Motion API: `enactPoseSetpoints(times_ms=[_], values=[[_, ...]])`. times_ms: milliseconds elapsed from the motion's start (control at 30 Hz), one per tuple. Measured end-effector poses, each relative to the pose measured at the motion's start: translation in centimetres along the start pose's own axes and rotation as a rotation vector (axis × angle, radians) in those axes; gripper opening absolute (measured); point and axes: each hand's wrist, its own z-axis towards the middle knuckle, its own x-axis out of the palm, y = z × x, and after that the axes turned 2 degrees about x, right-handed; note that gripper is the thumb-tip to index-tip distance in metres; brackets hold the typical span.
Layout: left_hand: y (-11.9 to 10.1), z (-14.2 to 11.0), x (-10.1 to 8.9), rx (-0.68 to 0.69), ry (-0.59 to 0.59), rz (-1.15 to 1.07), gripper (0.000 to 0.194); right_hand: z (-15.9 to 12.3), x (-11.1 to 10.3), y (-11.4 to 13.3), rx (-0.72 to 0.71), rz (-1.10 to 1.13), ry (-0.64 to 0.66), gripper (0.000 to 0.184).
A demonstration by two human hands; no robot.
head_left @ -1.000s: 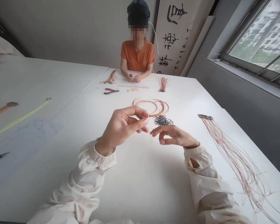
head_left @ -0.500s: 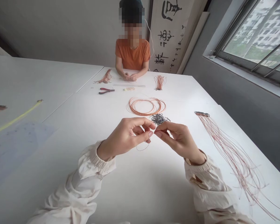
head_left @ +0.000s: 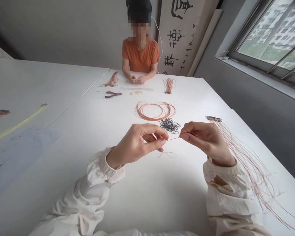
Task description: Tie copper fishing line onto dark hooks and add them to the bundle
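Observation:
My left hand [head_left: 140,144] is pinched shut on a thin copper wire [head_left: 173,139] above the white table [head_left: 147,193]. My right hand [head_left: 206,137] pinches the wire's other end, and a short stretch runs taut between the two hands. A loose loop of the same wire hangs below my left fingers. Just beyond the hands lies a small pile of dark metal hooks [head_left: 170,125], and behind it a coil of copper wire [head_left: 154,110].
A fan of long reddish wires [head_left: 245,160] lies at the right. A person in an orange shirt [head_left: 140,55] sits opposite, with red pliers [head_left: 112,94], a ruler [head_left: 137,88] and wire bundles [head_left: 168,85] nearby. A yellow strand [head_left: 17,124] lies on the left table.
My right hand came up from the table, met my left hand, took the wire end and drew it to the right. The hanging loop has shrunk.

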Motion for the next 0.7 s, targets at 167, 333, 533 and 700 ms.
enactPoseSetpoints(times_ms=[167,333,533,700], values=[[-0.3,0.0,0.0,-0.02,-0.068,0.052,0.003,0.0,0.3,0.2,-0.058,-0.165,0.002,0.023],[-0.6,0.0,-0.1,0.008,-0.232,0.086,0.002,-1.0,3.4,0.9,-0.315,-0.439,-0.231,0.041],[-0.6,0.0,0.0,0.09,-0.369,0.126,0.003,-1.9,8.5,0.0,-0.416,-0.692,-0.423,0.021],[-0.5,-0.1,0.2,0.085,-0.364,0.129,0.004,-1.0,9.4,-0.9,-0.23,-0.502,-0.433,0.014]])
